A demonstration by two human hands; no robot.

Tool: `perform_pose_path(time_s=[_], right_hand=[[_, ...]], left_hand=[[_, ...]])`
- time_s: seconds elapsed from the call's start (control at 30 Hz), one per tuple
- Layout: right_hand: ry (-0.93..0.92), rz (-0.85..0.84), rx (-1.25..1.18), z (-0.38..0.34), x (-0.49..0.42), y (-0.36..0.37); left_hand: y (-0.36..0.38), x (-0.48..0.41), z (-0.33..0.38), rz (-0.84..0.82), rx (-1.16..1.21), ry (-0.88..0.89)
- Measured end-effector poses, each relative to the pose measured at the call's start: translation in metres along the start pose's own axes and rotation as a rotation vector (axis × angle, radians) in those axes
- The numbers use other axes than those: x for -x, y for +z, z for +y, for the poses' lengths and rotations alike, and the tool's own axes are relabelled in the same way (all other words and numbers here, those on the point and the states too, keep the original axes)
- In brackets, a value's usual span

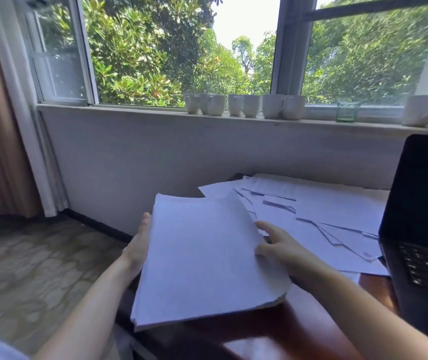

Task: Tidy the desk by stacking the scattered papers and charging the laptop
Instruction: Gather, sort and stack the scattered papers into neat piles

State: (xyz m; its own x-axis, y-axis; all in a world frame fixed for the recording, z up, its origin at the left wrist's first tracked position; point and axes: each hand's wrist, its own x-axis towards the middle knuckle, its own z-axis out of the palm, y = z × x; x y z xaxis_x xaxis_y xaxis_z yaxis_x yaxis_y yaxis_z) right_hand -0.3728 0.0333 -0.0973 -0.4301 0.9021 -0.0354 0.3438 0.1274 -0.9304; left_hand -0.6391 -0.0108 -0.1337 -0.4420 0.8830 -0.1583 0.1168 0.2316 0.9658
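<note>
Presently: stack (207, 255) of white sheets, left of the laptop (420, 203), overhanging the left edge of the surface (298, 326). Left hand (138, 245) grips its left side, thumb along the edge, fingers hidden beneath. Right hand (283, 252) pinches its right side, thumb on top, forefinger stretched out. Loose papers (337, 211) overlap between stack and laptop. Laptop open, screen dark. Cups (244, 105) on the sill (129, 111) beyond.

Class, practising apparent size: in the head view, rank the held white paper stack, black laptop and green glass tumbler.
1. the white paper stack, nearest the camera
2. the black laptop, cut off by the frame, so unsure
3. the green glass tumbler, far back on the windowsill
</note>
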Motion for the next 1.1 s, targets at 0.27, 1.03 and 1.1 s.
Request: perform_pose_path(time_s=[0.27, 1.03, 1.1], right_hand=[[-0.2, 0.1, 0.514, 0.003, -0.006, 0.005], [-0.041, 0.29, 1.1, 0.051, -0.006, -0.064], [-0.033, 0.15, 1.136, 0.05, -0.005, -0.065]], left_hand=[[0.004, 0.006, 0.001, 0.07, -0.572, 0.135], [0.009, 0.004, -0.001, 0.156, -0.556, 0.144], [0.01, 0.006, 0.0, 0.16, -0.559, 0.149]])
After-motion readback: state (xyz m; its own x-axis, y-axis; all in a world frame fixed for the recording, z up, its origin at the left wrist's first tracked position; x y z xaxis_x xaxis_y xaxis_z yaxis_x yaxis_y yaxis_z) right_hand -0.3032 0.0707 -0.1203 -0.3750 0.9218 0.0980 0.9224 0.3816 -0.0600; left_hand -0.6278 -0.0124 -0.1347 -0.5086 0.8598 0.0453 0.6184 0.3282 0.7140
